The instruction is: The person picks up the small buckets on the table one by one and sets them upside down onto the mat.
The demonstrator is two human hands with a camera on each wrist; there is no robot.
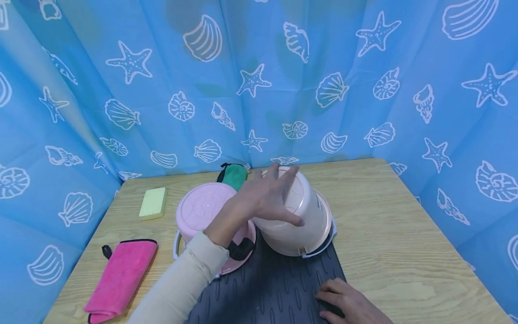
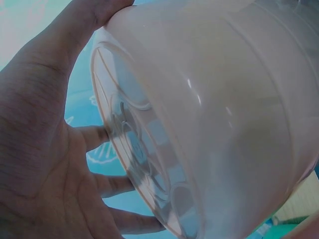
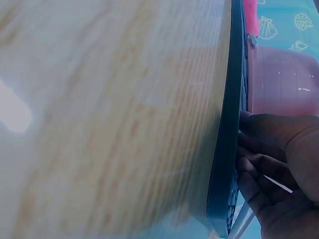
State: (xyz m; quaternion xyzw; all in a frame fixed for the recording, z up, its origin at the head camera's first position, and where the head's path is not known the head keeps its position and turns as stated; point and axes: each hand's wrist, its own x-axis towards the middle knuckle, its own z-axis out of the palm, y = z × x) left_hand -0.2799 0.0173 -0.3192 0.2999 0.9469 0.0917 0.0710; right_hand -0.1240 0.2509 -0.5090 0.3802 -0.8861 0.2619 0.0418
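My left hand [image 1: 263, 193] spans the base of a cream bucket [image 1: 309, 222], thumb on its near side and fingers at the far edge of the base. The bucket is upside down and tilted, its base turned up and to the left. In the left wrist view, the bucket's ringed base [image 2: 144, 144] faces my palm. Beside it on the left, a pink bucket [image 1: 198, 207] stands upside down, partly behind my forearm. Lower right, my right hand [image 1: 344, 301] rests with loosely bent fingers at the edge of a black ribbed mat [image 1: 259, 297].
Left of the buckets lie a pale yellow sponge [image 1: 153, 204] and a folded pink cloth [image 1: 121, 279] with black trim. Behind the buckets is a green cloth [image 1: 234, 175]. The wooden table [image 1: 396, 252] is bordered by a blue shell-print curtain [image 1: 263, 81].
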